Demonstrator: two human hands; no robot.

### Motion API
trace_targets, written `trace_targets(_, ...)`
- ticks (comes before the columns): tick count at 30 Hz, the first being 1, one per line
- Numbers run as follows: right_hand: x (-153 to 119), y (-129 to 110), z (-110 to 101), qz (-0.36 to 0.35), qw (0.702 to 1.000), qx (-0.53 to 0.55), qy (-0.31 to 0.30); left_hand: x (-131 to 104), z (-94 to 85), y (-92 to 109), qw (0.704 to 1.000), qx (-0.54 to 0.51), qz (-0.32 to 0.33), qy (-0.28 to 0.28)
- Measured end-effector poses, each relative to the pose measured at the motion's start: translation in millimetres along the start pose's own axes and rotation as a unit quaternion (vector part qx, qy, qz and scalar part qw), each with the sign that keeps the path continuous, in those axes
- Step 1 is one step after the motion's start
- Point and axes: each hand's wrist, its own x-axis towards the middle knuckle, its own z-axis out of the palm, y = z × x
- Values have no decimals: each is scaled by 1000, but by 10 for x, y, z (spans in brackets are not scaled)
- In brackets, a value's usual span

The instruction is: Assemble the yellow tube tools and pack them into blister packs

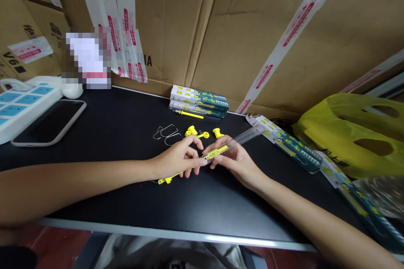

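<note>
Over the middle of the black table, my right hand (235,160) grips a clear plastic tube (248,135) with a yellow part (216,152) at its near end. My left hand (184,157) pinches the left tip of that yellow part between thumb and fingers. Beneath my left hand lies another yellow piece (168,180), partly covered by the fingers. Just beyond the hands are small yellow parts (192,130), a yellow cap (216,133) and several bent metal hooks (170,135). A thin yellow rod (192,114) rests farther back.
Printed boxes (198,101) are stacked at the back; more boxes (287,145) lie at the right beside a yellow plastic bag (334,134). On the left are a phone (50,122) and a white power strip (28,101). Large cardboard (176,21) stands behind the table.
</note>
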Motion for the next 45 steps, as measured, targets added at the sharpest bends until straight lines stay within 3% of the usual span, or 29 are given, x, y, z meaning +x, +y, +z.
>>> trace_targets(12,-59,-38,109,9,992,-90,-86,13,-2,-26,998,-61,-17,1)
trace_targets(27,-101,-38,180,43,995,-26,-91,14,-11,-21,999,-43,3,7)
trace_targets(33,-32,-128,9,36,999,23,-29,51,-24,7,997,-75,-11,-4)
trace_targets(40,77,-394,-362,14,999,-20,35,76,-49,10,992,-113,-46,-16)
trace_targets(45,98,-488,-492,-4,998,-32,61,75,-53,21,991,-117,-63,-19)
